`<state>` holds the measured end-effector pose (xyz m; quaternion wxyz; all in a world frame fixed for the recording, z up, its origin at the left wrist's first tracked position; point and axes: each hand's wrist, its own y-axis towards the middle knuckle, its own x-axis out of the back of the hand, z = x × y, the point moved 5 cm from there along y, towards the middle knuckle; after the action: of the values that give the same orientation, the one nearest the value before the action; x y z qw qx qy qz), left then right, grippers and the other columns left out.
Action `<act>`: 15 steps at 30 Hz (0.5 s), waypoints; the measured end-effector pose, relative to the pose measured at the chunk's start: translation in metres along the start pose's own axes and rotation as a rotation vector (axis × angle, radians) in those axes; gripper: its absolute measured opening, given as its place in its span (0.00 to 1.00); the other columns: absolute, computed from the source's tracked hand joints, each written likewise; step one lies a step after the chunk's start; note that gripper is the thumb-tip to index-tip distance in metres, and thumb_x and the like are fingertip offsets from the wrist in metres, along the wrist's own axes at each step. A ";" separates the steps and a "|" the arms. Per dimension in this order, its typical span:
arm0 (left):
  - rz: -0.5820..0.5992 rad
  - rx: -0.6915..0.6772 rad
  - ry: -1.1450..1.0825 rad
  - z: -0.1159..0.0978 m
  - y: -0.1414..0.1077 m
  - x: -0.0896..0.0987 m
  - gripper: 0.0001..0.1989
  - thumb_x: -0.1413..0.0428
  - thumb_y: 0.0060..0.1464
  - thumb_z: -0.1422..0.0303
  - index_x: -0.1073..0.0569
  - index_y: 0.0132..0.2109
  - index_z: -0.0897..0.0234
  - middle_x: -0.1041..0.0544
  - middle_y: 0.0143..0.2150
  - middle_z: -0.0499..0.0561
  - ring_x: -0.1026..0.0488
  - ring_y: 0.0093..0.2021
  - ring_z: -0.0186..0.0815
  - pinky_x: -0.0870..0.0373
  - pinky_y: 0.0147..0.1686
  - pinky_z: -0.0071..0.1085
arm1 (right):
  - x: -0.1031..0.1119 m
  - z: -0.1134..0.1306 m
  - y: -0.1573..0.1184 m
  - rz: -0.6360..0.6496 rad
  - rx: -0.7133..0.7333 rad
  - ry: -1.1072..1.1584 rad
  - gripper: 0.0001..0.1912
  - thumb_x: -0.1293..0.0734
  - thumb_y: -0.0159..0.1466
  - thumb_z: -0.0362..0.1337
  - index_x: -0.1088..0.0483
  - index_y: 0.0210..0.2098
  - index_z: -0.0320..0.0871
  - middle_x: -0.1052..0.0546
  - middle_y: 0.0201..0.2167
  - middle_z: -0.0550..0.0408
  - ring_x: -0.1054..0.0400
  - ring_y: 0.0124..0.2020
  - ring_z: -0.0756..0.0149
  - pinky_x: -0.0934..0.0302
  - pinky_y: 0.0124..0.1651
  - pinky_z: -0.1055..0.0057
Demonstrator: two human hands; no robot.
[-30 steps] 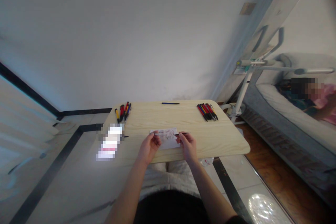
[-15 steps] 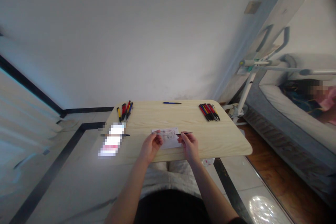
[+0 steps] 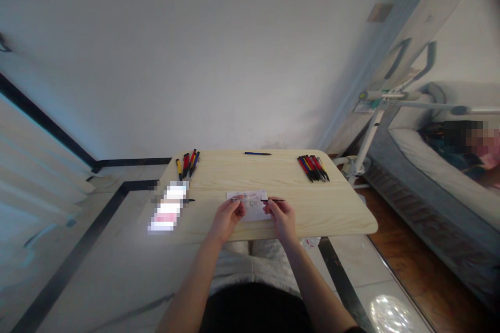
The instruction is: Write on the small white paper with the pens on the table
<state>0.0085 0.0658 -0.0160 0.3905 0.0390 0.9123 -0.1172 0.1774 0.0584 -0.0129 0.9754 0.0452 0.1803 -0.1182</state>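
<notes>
A sheet of paper (image 3: 255, 213) with scribbles on its upper part lies on the wooden table (image 3: 242, 174). Over its left side, my left hand (image 3: 228, 216) is closed in a pinch; what its fingertips hold, if anything, is too small to make out. At the paper's right edge, my right hand (image 3: 283, 216) grips a slim dark pen (image 3: 272, 200) between thumb and fingers. The pen lies nearly level, its left end pointing towards the left hand. The two hands are apart.
Several coloured pens (image 3: 188, 164) lie at the back left, and a row of pens (image 3: 313, 168) at the back right. One blue pen (image 3: 258, 153) rests by the far edge. A bright blurred-out rectangle (image 3: 169, 208) covers the left side. Beyond, a person lies on a sofa (image 3: 414, 166).
The view has shifted slightly. The pen in my right hand has turned a little and looks more level. Both hands stay over the paper.
</notes>
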 end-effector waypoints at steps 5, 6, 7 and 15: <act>0.000 0.031 0.001 0.000 -0.001 0.000 0.11 0.42 0.44 0.73 0.27 0.39 0.70 0.30 0.26 0.50 0.33 0.28 0.28 0.36 0.29 0.24 | -0.004 0.001 -0.005 0.015 0.008 -0.061 0.11 0.32 0.52 0.39 0.29 0.33 0.40 0.24 0.26 0.52 0.33 0.23 0.69 0.38 0.29 0.70; -0.001 0.035 0.002 0.000 -0.001 -0.001 0.11 0.42 0.44 0.74 0.27 0.39 0.70 0.30 0.26 0.50 0.33 0.27 0.28 0.36 0.29 0.24 | -0.006 0.002 -0.006 0.021 0.012 -0.082 0.11 0.33 0.52 0.39 0.29 0.34 0.40 0.24 0.26 0.52 0.33 0.23 0.69 0.38 0.28 0.70; -0.003 0.038 0.004 0.000 -0.001 -0.001 0.11 0.42 0.44 0.74 0.27 0.39 0.71 0.30 0.25 0.50 0.33 0.27 0.28 0.36 0.29 0.24 | -0.008 0.003 -0.008 0.028 0.014 -0.103 0.11 0.32 0.52 0.39 0.29 0.34 0.40 0.24 0.26 0.52 0.33 0.23 0.69 0.38 0.28 0.70; 0.049 0.051 0.069 -0.001 -0.002 -0.001 0.12 0.43 0.45 0.74 0.27 0.40 0.71 0.31 0.25 0.49 0.34 0.25 0.27 0.37 0.28 0.24 | -0.019 0.008 -0.014 0.032 -0.002 -0.194 0.11 0.32 0.51 0.38 0.27 0.33 0.40 0.28 0.19 0.56 0.37 0.20 0.71 0.41 0.25 0.73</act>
<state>0.0085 0.0645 -0.0147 0.3606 0.0752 0.9206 -0.1297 0.1596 0.0482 0.0005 0.9901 0.0356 0.0846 -0.1064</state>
